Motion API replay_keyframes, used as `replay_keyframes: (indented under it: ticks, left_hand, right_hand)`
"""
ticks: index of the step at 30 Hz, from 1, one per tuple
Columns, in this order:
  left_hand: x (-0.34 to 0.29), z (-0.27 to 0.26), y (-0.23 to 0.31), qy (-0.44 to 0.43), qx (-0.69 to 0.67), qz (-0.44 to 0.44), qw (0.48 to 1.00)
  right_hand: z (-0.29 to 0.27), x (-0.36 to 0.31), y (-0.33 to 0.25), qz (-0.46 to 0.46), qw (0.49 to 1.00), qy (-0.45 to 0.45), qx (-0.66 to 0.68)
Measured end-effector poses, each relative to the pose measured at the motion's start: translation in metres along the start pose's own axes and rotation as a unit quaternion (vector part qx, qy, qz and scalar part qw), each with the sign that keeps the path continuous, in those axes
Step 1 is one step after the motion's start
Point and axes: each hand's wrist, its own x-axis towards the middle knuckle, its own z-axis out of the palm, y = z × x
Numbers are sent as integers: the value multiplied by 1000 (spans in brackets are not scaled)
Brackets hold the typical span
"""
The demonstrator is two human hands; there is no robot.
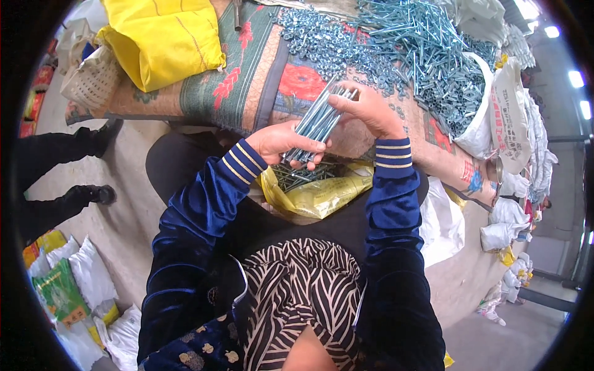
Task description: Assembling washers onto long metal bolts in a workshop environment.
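Observation:
Between my hands is a bundle of long, thin silvery bolts (317,123), lying at a slant over the table's near edge. My left hand (279,143) is wrapped round its lower end, thumb across the top. At the upper end my right hand (370,110) is closed on the bolts with thumb and fingers. Whether a clear wrapper surrounds the bundle is hard to make out. Below, in my lap, a yellow plastic bag (322,196) gapes with more long bolts (303,178) inside.
On the patterned cloth (204,99) lie heaps of nuts and washers (322,40), long bolts (411,31) and short metal sleeves (442,102). A yellow sack (164,46) is at the back left. White sacks (510,117) stand right. Another person's legs (68,151) show at left.

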Motion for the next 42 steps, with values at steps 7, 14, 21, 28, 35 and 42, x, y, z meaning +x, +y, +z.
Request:
replay_keyframes:
  ticks: [7,14,21,28,35,42]
  left_hand:
    - [-6,-2,-2,-14,1,-4,1000]
    - [-9,-5,-3,-16,5,-2,1000]
    - [-12,-2,-6,39,59,13,997]
    - [-18,1,-5,89,129,48,986]
    - [-13,-8,-11,51,83,29,995]
    - [-13,-6,-10,43,63,15,997]
  right_hand:
    - [2,-10,11,-55,997,-47,12]
    - [3,-8,0,-57,994,-93,10]
    - [13,-5,-8,-30,998,-49,15]
    - [15,-8,-9,-57,992,-94,-60]
    - [15,-5,-9,-72,992,-106,-9]
    - [12,0,-15,-71,991,-50,-105]
